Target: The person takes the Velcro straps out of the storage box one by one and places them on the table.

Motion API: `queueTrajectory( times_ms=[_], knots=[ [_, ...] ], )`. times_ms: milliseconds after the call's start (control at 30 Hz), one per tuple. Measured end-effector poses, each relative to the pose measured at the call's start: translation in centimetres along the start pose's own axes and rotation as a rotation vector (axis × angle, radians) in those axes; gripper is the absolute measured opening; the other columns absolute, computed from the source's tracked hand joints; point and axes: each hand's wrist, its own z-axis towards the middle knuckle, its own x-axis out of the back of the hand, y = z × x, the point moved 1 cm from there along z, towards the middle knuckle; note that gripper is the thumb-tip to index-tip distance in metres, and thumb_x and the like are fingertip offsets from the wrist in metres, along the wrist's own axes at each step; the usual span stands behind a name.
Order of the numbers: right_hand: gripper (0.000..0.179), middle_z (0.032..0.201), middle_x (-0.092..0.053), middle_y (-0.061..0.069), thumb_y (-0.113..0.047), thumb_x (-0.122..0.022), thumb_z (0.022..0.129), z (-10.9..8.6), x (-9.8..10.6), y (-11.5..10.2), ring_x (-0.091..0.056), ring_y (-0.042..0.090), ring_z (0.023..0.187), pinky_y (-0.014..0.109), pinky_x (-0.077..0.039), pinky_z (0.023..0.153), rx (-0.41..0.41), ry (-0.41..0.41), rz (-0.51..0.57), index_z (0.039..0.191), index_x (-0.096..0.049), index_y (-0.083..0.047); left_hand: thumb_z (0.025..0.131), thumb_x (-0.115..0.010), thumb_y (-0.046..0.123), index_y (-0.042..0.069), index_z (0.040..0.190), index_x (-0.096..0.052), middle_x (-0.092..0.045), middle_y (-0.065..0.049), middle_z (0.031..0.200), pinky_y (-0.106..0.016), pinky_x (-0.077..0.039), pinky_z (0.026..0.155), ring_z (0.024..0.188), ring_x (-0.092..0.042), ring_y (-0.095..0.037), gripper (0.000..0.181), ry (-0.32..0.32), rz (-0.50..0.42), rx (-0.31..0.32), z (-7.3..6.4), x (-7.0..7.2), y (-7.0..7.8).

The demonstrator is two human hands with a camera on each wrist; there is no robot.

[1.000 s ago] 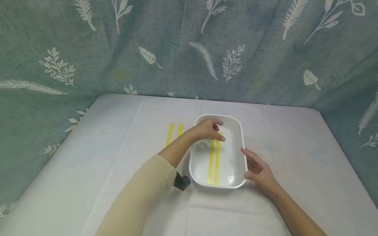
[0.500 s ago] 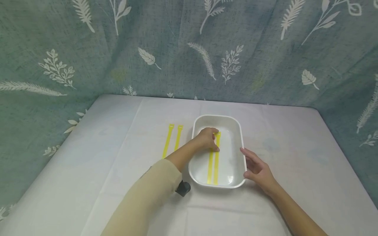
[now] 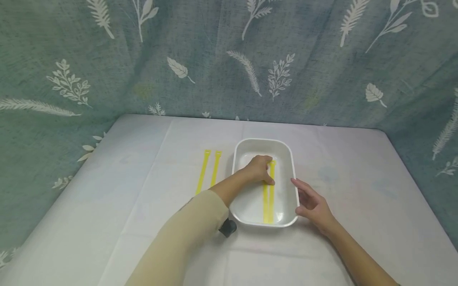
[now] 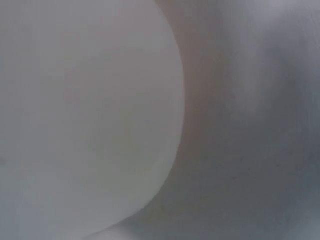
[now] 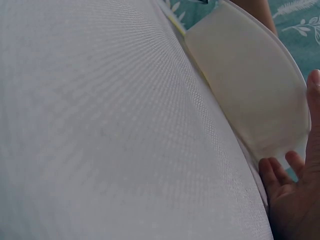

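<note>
Inside a white rectangular tray [image 3: 247, 212], two yellow straps [image 3: 272, 204] lie side by side lengthwise. My left hand [image 3: 258, 169] reaches over the tray's left rim, thumb and fingers spread along the straps and touching them near their far ends. It hides part of the left strap. At the tray's right side, my right hand [image 3: 316, 208] rests its fingertips and thumb against the wall. The right wrist view shows those fingers [image 5: 270, 172] on the outside of the pale wall [image 5: 250, 85]. In the left wrist view, only a blurred pale curved surface [image 4: 100, 110] appears.
Two more yellow straps with slotted heads [image 3: 203, 171] lie on the white cloth [image 3: 150, 222] left of the tray, their near ends hidden by the left arm. A black device [image 3: 228, 228] sits at the left wrist. A green leaf-patterned curtain [image 3: 214, 59] stands behind the table.
My left hand has come down onto the straps in the tray, then moved right, and both straps have slid right with it. The right hand and the tray stay nearly where they were.
</note>
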Motion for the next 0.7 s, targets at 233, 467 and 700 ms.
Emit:
queueTrajectory(
  times_ms=[233,467,700],
  knots=[
    [0.068,0.147,-0.039,0.006,-0.014,-0.069,0.087,0.0,-0.1,0.1,-0.046,0.015,0.13,0.022,-0.041,0.101,0.008,-0.006,0.018,0.142,-0.035,0.004,0.07,-0.084,0.017,0.004,0.141,-0.043,-0.06,-0.014,0.121,-0.029,-0.049,0.092,0.109,-0.058,-0.023,0.082,-0.007,0.042,-0.033,0.0,-0.3,0.4],
    [0.068,0.146,-0.041,-0.001,-0.014,-0.069,0.086,0.0,0.0,0.0,-0.046,0.013,0.129,0.021,-0.041,0.1,-0.014,0.013,-0.014,0.142,-0.036,0.005,0.072,-0.083,0.02,0.006,0.131,-0.054,-0.063,-0.01,0.109,-0.025,-0.05,0.083,0.1,-0.06,-0.02,0.067,0.033,0.052,-0.071,0.5,-0.9,0.4],
    [0.068,0.144,-0.042,-0.006,-0.015,-0.069,0.086,0.0,-0.1,0.0,-0.046,0.011,0.129,0.02,-0.04,0.101,0.001,0.007,0.011,0.141,-0.035,0.007,0.074,-0.078,0.018,0.005,0.105,-0.065,-0.058,0.001,0.079,-0.016,-0.042,0.062,0.072,-0.052,-0.01,0.036,0.102,-0.005,-0.147,0.6,-1.2,0.7]
  ],
)
